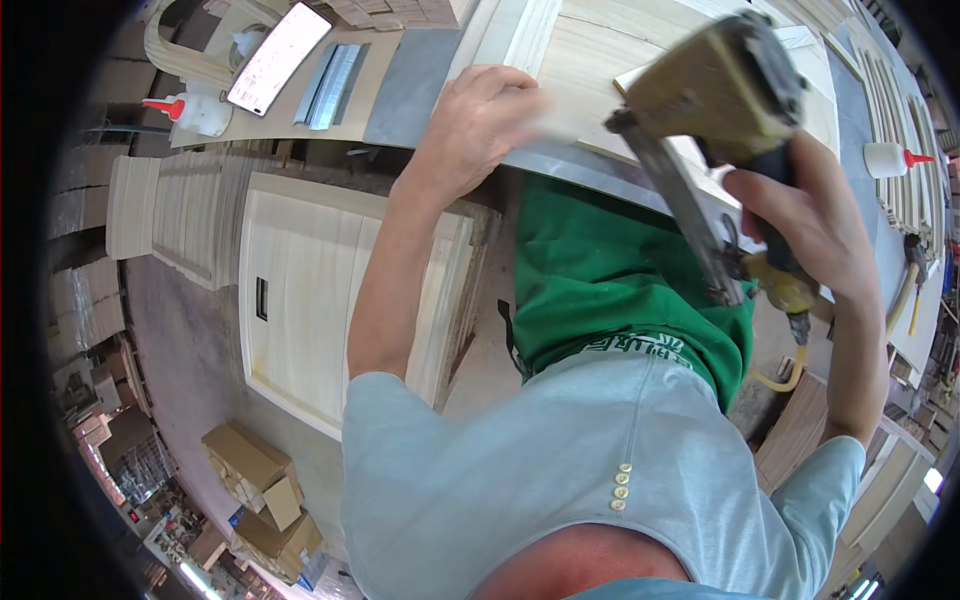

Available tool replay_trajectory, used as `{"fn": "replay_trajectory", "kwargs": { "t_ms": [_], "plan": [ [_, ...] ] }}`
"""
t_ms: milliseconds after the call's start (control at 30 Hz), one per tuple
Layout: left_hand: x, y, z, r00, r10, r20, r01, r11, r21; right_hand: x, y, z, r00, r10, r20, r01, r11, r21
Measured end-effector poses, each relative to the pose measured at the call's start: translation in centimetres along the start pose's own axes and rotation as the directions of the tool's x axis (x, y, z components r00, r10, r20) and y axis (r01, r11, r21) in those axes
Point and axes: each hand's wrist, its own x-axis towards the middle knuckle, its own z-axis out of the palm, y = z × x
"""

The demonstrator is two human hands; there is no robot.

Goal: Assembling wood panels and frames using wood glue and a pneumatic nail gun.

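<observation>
My right hand [815, 215] is wrapped around the handle of a yellowish pneumatic nail gun [715, 95]. The tool is raised over the front edge of the workbench, its long magazine slanting down toward me. A yellow air hose [797, 372] runs from the base of its handle. On the left, my left hand [480, 125] is over the bench edge beside pale wooden boards [600, 40]. Its fingers are bent and smeared by motion, so whether they hold anything is hidden.
Left on the bench are a phone [280, 58], metal staple strips [332, 85] and a red-tipped glue bottle [205, 113]. Another glue bottle [885, 160] and a hammer [910, 270] are at right. Stacked wooden panels [300, 290] stand below left, with cardboard boxes [250, 460] behind.
</observation>
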Motion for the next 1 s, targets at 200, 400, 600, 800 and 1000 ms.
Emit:
{"fn": "replay_trajectory", "kwargs": {
  "t_ms": [200, 400, 600, 800, 1000],
  "plan": [
    [0.1, -0.6, 0.0, 1.000, 0.001, -0.004, -0.002, 0.999, -0.045, 2.8, -0.8, 2.6, 0.992, -0.003, 0.125, 0.023, 0.987, -0.160],
    [0.1, -0.6, 0.1, 1.000, 0.008, -0.029, -0.009, 0.999, -0.052, 1.5, -0.2, 2.1, 0.988, -0.134, 0.080, 0.147, 0.971, -0.191],
    [0.5, -0.5, -0.2, 0.999, 0.042, -0.017, -0.042, 0.998, -0.043, -2.5, 0.4, -0.9, 0.992, 0.106, -0.060, -0.115, 0.980, -0.164],
    [0.5, 0.0, -0.4, 0.999, -0.044, 0.030, 0.045, 0.999, -0.018, -4.3, 2.0, -2.9, 0.983, 0.149, -0.104, -0.161, 0.979, -0.122],
    [0.9, 1.6, -0.9, 0.993, -0.095, 0.073, 0.096, 0.995, -0.004, -8.3, 6.5, -6.2, 0.959, 0.197, -0.204, -0.200, 0.980, 0.006]
  ]
}}
